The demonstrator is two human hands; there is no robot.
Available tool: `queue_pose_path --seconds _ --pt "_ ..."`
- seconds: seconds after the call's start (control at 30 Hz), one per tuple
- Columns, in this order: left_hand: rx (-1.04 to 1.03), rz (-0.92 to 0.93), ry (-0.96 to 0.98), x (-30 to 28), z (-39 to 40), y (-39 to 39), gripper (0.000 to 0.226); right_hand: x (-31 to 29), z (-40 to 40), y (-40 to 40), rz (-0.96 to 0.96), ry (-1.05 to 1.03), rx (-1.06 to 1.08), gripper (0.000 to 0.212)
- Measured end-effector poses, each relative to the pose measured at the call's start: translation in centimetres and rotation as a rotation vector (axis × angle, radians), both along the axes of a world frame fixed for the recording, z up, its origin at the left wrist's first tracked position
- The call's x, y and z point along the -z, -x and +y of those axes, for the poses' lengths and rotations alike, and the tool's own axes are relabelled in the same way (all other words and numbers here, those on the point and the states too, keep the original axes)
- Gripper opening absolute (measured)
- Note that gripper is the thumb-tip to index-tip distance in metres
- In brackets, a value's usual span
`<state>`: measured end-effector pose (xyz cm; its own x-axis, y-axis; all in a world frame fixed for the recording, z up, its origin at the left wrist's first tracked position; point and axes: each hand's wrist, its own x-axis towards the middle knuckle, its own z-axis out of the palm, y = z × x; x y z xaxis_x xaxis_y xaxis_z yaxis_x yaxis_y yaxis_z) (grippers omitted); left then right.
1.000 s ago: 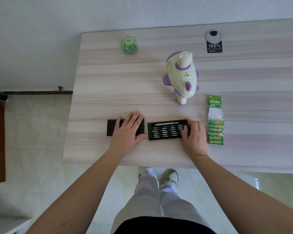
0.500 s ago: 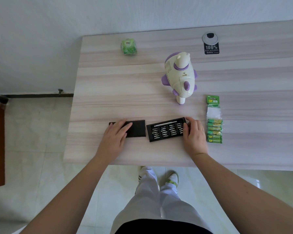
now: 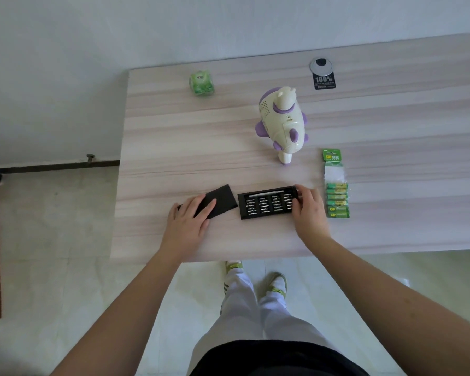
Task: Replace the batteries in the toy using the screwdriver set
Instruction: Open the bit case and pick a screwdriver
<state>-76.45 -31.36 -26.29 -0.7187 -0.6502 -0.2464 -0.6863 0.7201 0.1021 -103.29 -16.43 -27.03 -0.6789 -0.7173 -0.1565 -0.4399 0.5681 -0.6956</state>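
**Inspection: screwdriver set opened, both hands on its two parts**

I am viewing the table [image 3: 174,147] from the head camera, looking down past the person's light trousers and green-trimmed shoes at the near edge.

The left hand [image 3: 186,222] is lying with fingers straight and relaxed on the black sleeve cover [image 3: 220,200] of the set. I am recording it as released, resting flat and not curled round anything. The cover is sitting skewed under those fingers, its far corner turned toward the tray.

The right hand [image 3: 310,213] is resting at the right end of the open bit tray [image 3: 267,203]. Its fingers are bending over that end and touching it; I am judging this as a light grasp of the tray. The tray is lying flat between the two hands, just beside the cover. Rows of bits are showing in it, with a pale driver handle [image 3: 266,193] along its far edge.

Just right of the right hand, the green battery pack [image 3: 336,196] is lying flat, apart from the fingers.

Beyond the right hand, well apart, the white and purple toy [image 3: 282,123] is lying on the table untouched.

Farther off, beyond the left hand, a green tissue pack [image 3: 201,83] is sitting near the far edge. Beyond the toy, a cable grommet [image 3: 321,65] with a black label [image 3: 324,81] is showing.
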Motion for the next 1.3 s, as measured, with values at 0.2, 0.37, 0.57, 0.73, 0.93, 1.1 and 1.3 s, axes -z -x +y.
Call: queue_pose_path --seconds 0.2,0.37,0.57,0.73,0.93,1.1,1.3 --pt "-0.056 -0.013 -0.035 -0.4 -1.4 -1.1 0.052 -1.0 -1.1 -0.5 -0.065 -0.035 0.003 0.038" --pt "-0.007 0.045 -0.09 -0.5 -1.7 -0.8 0.054 -2.1 -1.8 -1.2 -0.057 -0.02 -0.02 0.039" --pt "0.069 0.148 -0.176 0.3 -0.8 0.7 0.06 -2.0 -0.2 -4.0 -0.185 -0.133 0.226 0.04" --pt "0.117 0.157 -0.312 -0.1 -0.2 2.6 0.075 -2.4 -1.7 -5.5 -0.3 -0.181 0.22 0.041" --pt "0.219 -0.093 -0.353 -0.9 -1.0 4.0 0.115 -3.2 -3.8 -6.4 -0.312 -0.216 0.123 0.039" --pt "0.188 -0.041 -0.277 -0.7 -1.1 3.7 0.101 -3.4 -5.0 -7.2 -0.323 -0.23 0.063 0.038" --pt "0.158 0.027 -0.262 -0.2 -1.7 2.7 0.101 -3.0 -6.5 -8.3 -0.366 -0.195 0.044 0.038"
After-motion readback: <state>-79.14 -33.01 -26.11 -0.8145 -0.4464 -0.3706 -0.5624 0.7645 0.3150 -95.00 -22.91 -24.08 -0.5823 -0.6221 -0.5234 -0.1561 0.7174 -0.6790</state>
